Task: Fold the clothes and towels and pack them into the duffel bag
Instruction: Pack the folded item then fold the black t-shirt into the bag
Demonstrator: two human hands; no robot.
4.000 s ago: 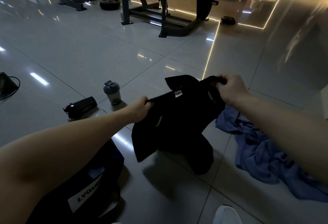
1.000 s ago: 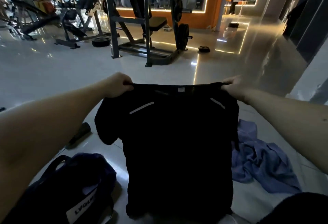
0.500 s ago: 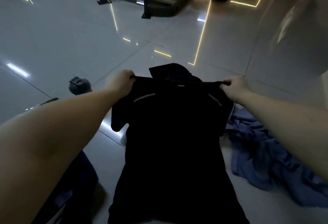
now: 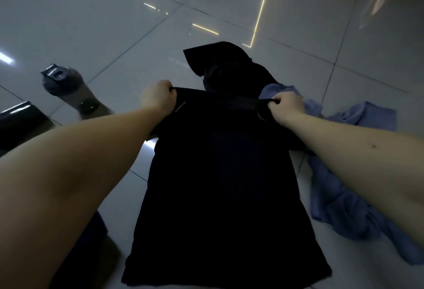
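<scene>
Head view: pinching black tee by shoulders, L hand at 11, R hand at 1, apart, prob. to lay flat for folding.

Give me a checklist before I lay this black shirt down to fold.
1. The left hand grips one shoulder of the black shirt: ok.
2. The right hand grips the other shoulder: ok.
3. The black shirt hangs spread, not bunched: ok.
4. The floor beneath is bare: cannot tell, the shirt hides it.
5. The blue cloth is clear: not ok, it lies along the shirt's right side.
</scene>
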